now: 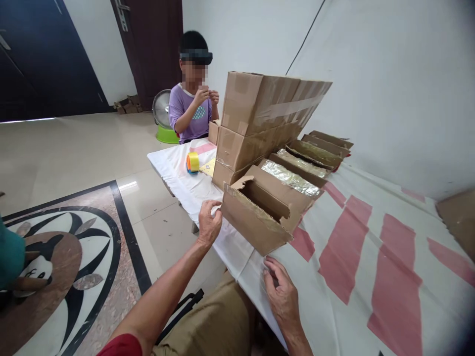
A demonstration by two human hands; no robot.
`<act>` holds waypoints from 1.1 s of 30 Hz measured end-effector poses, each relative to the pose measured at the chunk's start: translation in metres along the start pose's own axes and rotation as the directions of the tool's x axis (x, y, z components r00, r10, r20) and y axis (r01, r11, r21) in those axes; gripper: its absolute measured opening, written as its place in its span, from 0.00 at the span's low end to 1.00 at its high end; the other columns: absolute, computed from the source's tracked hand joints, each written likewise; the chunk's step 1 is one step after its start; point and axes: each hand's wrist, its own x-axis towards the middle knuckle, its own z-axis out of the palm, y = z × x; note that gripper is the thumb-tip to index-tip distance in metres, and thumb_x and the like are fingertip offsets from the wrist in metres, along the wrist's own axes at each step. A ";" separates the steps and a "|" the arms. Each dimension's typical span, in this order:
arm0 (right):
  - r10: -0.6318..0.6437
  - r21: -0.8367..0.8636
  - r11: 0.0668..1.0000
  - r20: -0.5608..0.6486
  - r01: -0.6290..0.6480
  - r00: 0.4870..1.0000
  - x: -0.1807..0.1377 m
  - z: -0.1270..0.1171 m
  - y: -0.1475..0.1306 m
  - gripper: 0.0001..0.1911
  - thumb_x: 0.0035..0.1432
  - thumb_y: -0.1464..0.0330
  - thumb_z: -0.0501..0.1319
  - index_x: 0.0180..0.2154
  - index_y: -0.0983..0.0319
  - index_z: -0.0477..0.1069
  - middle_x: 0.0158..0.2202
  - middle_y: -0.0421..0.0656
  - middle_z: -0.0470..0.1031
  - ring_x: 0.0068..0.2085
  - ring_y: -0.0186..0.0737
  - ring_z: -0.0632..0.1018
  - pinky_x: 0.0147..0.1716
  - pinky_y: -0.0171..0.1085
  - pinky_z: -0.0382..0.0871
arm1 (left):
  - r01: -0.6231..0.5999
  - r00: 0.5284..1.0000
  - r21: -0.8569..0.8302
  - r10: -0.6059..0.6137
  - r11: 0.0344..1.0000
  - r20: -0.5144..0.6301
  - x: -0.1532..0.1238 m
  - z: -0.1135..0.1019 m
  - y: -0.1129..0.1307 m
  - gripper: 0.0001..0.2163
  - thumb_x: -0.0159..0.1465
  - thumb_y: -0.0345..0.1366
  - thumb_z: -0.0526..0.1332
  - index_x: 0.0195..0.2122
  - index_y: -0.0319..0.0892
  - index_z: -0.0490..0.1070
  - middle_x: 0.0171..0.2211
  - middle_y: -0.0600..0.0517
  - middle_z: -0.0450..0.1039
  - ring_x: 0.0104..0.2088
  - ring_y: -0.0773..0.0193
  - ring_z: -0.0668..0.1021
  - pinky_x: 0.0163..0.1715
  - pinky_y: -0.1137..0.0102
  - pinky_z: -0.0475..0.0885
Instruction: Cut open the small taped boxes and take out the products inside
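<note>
A long cardboard box (256, 220) with torn, open top edges lies on the cloth-covered table in front of me. At its left end is my left hand (210, 222), fingers bent and thumb apart, with the fingertips close to the box's edge; whether they touch it I cannot tell. My right hand (282, 291) rests low by the near bottom corner of the box, fingers loosely curled and spread, nothing in them. Behind this box, other open cardboard boxes (319, 153) stand in a row, some with shiny tape across them.
Closed, taped boxes (241, 104) are stacked at the middle. Rolls of yellow, orange and blue tape (192, 162) sit near the left table edge. Across the table, a person (195, 109) has both hands raised together. A fan (162, 109) stands behind, a white wall (389, 64) to the right.
</note>
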 end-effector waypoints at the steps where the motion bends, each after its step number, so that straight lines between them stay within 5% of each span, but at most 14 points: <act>1: -0.003 -0.012 1.000 0.008 0.003 1.000 0.000 -0.001 0.000 0.15 0.67 0.62 0.56 0.43 0.61 0.80 0.47 0.51 0.83 0.48 0.47 0.84 0.50 0.45 0.80 | 0.007 1.000 0.017 -0.007 1.000 -0.005 0.011 -0.004 -0.006 0.14 0.58 0.24 0.56 0.40 0.44 0.75 0.42 0.48 0.76 0.48 0.57 0.78 0.54 0.61 0.73; 6: -0.010 -0.097 0.995 0.022 0.012 1.000 0.002 -0.007 -0.003 0.17 0.68 0.60 0.56 0.41 0.60 0.81 0.47 0.50 0.84 0.47 0.47 0.85 0.48 0.43 0.81 | 0.067 0.997 0.118 -0.071 0.991 0.032 0.065 -0.010 -0.041 0.14 0.56 0.24 0.58 0.41 0.42 0.76 0.43 0.46 0.77 0.48 0.55 0.78 0.53 0.61 0.74; 16: -0.091 -0.255 0.961 0.061 0.104 0.994 0.003 -0.017 0.000 0.18 0.71 0.58 0.55 0.41 0.58 0.81 0.45 0.46 0.85 0.44 0.44 0.86 0.42 0.37 0.82 | 0.117 0.982 0.282 -0.154 0.952 0.113 0.157 0.019 -0.090 0.22 0.54 0.22 0.58 0.50 0.41 0.75 0.52 0.43 0.75 0.58 0.51 0.75 0.61 0.58 0.69; 33: 0.029 -0.248 0.969 0.167 0.014 0.986 -0.003 -0.028 0.014 0.20 0.69 0.53 0.57 0.42 0.57 0.83 0.48 0.48 0.84 0.47 0.49 0.85 0.49 0.41 0.81 | 0.193 0.971 0.327 -0.228 0.925 0.070 0.196 0.005 -0.116 0.20 0.55 0.23 0.60 0.48 0.40 0.78 0.53 0.39 0.76 0.59 0.45 0.74 0.61 0.58 0.68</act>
